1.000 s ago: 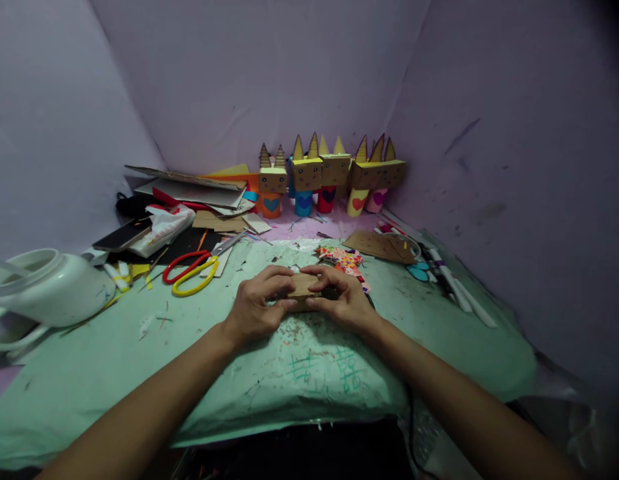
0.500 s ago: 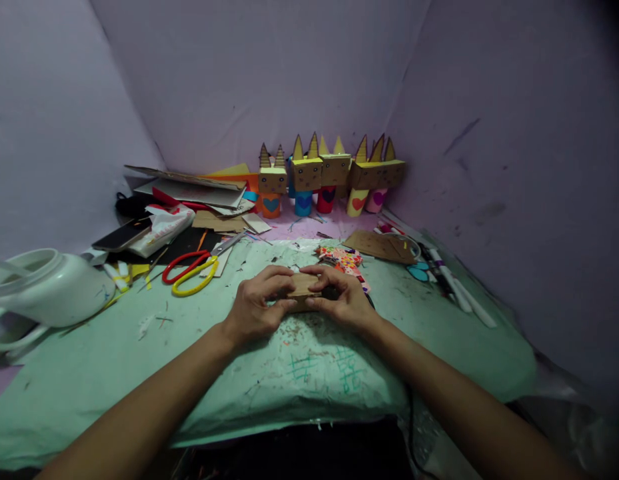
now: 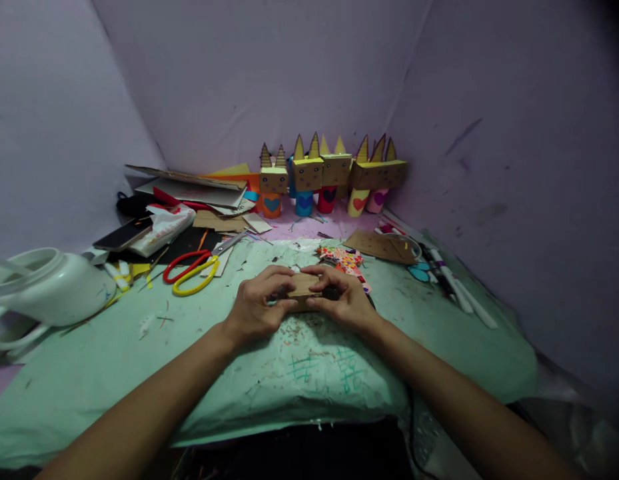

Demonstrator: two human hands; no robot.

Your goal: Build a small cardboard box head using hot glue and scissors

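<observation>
A small brown cardboard box [image 3: 304, 285] rests at the middle of the table, held from both sides. My left hand [image 3: 262, 300] grips its left end, thumb on the near face and fingers over the top. My right hand [image 3: 342, 297] has the right end in the same kind of hold, fingertips at the top edge and thumb in front. Both palms and part of the box's ends are hidden. Right behind my right hand lies a patterned, many-coloured piece [image 3: 342, 257], partly covered by it.
Red and yellow scissors [image 3: 196, 270] lie to the left, near a white pot [image 3: 54, 287]. Several cardboard figures [image 3: 308, 175] with pointed ears stand at the back. Cardboard scraps and a phone [image 3: 122, 233] are at back left. Markers [image 3: 456, 283] and a cardboard piece [image 3: 379, 247] lie right.
</observation>
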